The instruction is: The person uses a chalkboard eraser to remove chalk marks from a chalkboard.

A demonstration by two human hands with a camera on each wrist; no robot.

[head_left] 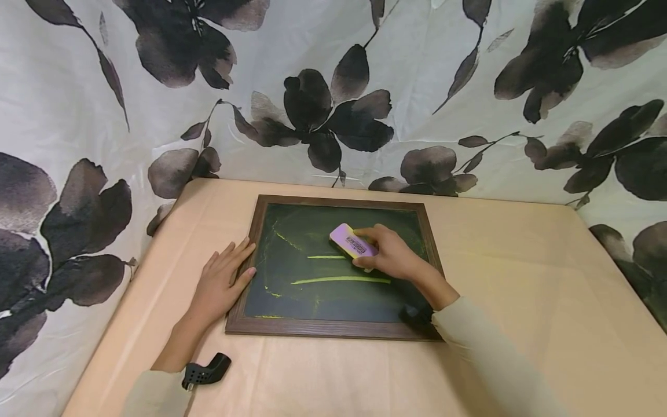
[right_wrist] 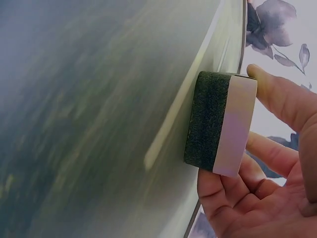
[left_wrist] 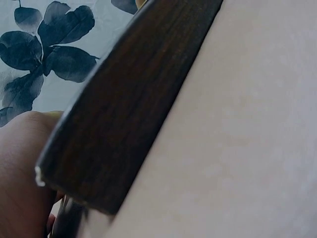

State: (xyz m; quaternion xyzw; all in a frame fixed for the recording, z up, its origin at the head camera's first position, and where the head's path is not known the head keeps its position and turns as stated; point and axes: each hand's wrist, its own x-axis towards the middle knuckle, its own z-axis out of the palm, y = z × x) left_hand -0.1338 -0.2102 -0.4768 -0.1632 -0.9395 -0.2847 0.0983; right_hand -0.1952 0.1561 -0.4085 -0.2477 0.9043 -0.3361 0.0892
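Note:
A chalkboard in a brown wooden frame lies on the table. My right hand pinches a pink-purple chalkboard eraser between thumb and fingers, over the upper middle of the board. In the right wrist view the eraser's dark felt side faces the board; whether it touches is hard to tell. Two yellow chalk lines show, the upper one ending beside the eraser, with fainter yellow traces to the left. My left hand rests with fingers extended at the frame's left edge.
A peach cloth covers the table around the board. Behind it hangs a white sheet with dark flowers. A black strap device sits at my left wrist, and another dark one by the right wrist overlaps the board.

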